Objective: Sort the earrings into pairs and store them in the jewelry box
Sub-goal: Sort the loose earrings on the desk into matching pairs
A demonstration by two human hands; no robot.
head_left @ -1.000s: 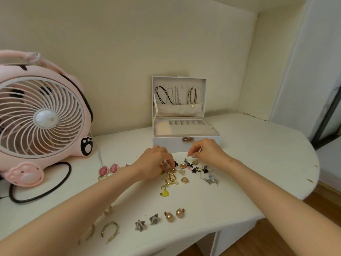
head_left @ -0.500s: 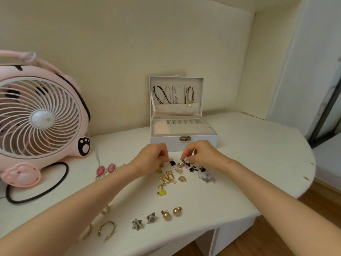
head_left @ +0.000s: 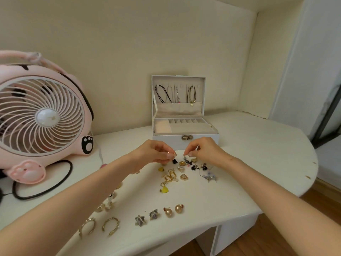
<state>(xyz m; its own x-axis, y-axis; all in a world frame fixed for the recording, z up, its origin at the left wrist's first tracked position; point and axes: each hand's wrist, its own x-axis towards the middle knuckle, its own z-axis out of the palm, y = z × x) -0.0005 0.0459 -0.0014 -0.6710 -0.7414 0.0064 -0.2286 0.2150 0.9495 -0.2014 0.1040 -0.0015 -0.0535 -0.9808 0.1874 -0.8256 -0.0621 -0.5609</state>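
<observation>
— Since both are yours, how does each grip stand?

— My left grip (head_left: 155,153) is curled, thumb and forefinger tip to tip just above the desk (head_left: 258,159). Whether anything sits between those tips I cannot tell; it is too small. My right grip (head_left: 203,150) pinches a dark earring (head_left: 186,159) by its top, thumb against forefinger, the other fingers curled behind. That earring hangs over the far edge of the heap (head_left: 181,169).

— What heap?

— Loose earrings, unsorted, lying between my grips and a little nearer me: gold rings (head_left: 168,178) tangled together, black bits (head_left: 193,167), a yellow heart (head_left: 164,190) at the near end, a silvery piece (head_left: 209,176) off to the right.

— Any pairs made?

— Along the near edge there's a row. Two pearls (head_left: 168,212) side by side, two stars (head_left: 139,220) just left of them, two hoops (head_left: 110,225) further left. More gold pieces lie beside my left forearm, partly hidden by it.

— And the box (head_left: 166,139)?

— At the back of the desk, just beyond my grips, open. Its lid (head_left: 180,109) stands upright with necklaces (head_left: 162,93) hanging inside; the tray (head_left: 193,128) below shows a row of narrow slots and one wider cell on the left.

— Anything else?

— A pink fan (head_left: 42,117) stands on the left, a black cable (head_left: 46,189) looped on the desk before it.
</observation>
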